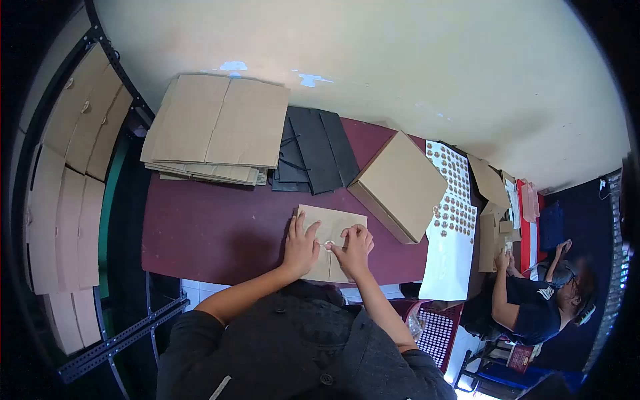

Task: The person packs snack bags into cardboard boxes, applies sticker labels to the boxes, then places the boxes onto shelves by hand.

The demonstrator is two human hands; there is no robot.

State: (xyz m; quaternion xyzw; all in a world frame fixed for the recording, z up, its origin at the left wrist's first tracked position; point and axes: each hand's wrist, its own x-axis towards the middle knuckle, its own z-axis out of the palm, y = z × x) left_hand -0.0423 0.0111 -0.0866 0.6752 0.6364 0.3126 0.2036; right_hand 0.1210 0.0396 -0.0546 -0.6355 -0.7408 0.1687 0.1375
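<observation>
A small flat brown cardboard box (333, 217) lies at the table's front edge, right before me. My left hand (304, 247) is open, its fingers spread flat over the box's left part. On the right part rests my right hand (356, 247), with fingers curled and the thumb pressed on a small round sticker (329, 245). This sticker sits near the middle of the box, over the line where its flaps meet. Part of it is hidden under the thumb.
Flat cardboard boxes (217, 120) are stacked at the back left, beside black paper bags (320, 150). A larger closed box (400, 183) stands to the right, near sheets of round stickers (457, 213). Further right, another person (533, 297) handles something small. Shelved boxes (67, 193) stand left.
</observation>
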